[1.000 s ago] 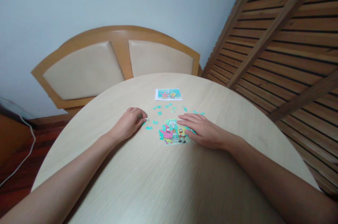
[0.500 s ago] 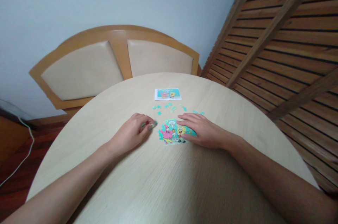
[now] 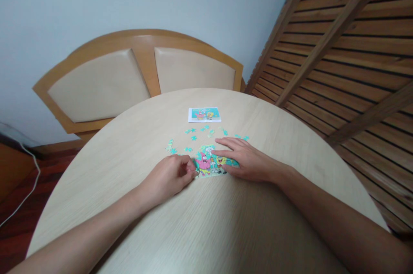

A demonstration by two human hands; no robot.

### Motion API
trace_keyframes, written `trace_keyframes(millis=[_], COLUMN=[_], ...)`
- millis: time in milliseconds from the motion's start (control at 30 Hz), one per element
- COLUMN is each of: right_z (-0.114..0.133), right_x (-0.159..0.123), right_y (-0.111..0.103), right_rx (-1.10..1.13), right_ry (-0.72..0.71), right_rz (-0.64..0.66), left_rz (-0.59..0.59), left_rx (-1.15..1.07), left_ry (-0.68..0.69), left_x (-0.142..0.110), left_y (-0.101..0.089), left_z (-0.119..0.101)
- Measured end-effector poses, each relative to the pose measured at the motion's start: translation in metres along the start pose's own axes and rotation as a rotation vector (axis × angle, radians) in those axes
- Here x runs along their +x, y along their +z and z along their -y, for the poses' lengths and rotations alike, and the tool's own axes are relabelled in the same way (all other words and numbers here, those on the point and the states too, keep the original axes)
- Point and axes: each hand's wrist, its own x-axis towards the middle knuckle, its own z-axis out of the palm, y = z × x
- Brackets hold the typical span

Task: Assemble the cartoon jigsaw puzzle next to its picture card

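A partly assembled jigsaw puzzle [image 3: 213, 166] lies flat on the table, showing a pink starfish, a pale figure and a yellow sponge character. At its lower left edge, my left hand [image 3: 176, 176] is closed in a pinch, fingertips together on a small green puzzle piece [image 3: 197, 171], mostly covered by the fingers. My right hand [image 3: 247, 160] rests open over the puzzle's right side, its fingers spread and hiding part of the picture. Loose green puzzle pieces [image 3: 188, 149] lie just above and left of the puzzle.
Behind the puzzle, several more loose pieces [image 3: 194, 138] are scattered on the round wooden table [image 3: 155, 239]. A reference picture card [image 3: 204, 115] lies farther back. Beyond the table edge stands a cushioned bench back [image 3: 151, 41]; a slatted wooden panel [image 3: 338, 41] rises at right.
My left hand has moved right and nearer to me, from the loose pieces to the puzzle's lower left edge. Loose pieces formerly under it now show. My right hand stays almost still.
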Motion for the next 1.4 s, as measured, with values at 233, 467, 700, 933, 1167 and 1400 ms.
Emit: trace_keyframes(millis=[233, 467, 700, 933, 1167, 1400], right_z=[0.0012, 0.0002, 0.0015, 0.002, 0.0006, 0.0], right_x=[-0.0002, -0.0003, 0.0, 0.0006, 0.0005, 0.0003], right_y=[-0.001, -0.0004, -0.0017, -0.0022, -0.001, -0.0006], right_rx=[0.0, 0.013, -0.002, -0.008, 0.001, 0.008], right_ry=[-0.007, -0.004, -0.007, -0.022, -0.024, -0.019], right_rz=[-0.002, 0.0, 0.0, -0.006, -0.014, -0.006], left_rz=[-0.037, -0.026, -0.001, -0.046, -0.05, -0.042], left_rx=[0.119, 0.228, 0.244, 0.246, 0.326, 0.335], left_ry=[-0.085, -0.032, -0.033, 0.016, 0.028, 0.021], left_x=[-0.0014, 0.0, 0.0013, -0.0003, -0.0022, -0.0015], left_y=[-0.003, -0.0041, -0.006, -0.0024, -0.0051, -0.0056], left_z=[0.0011, 0.0038, 0.0005, 0.0023, 0.0034, 0.0041])
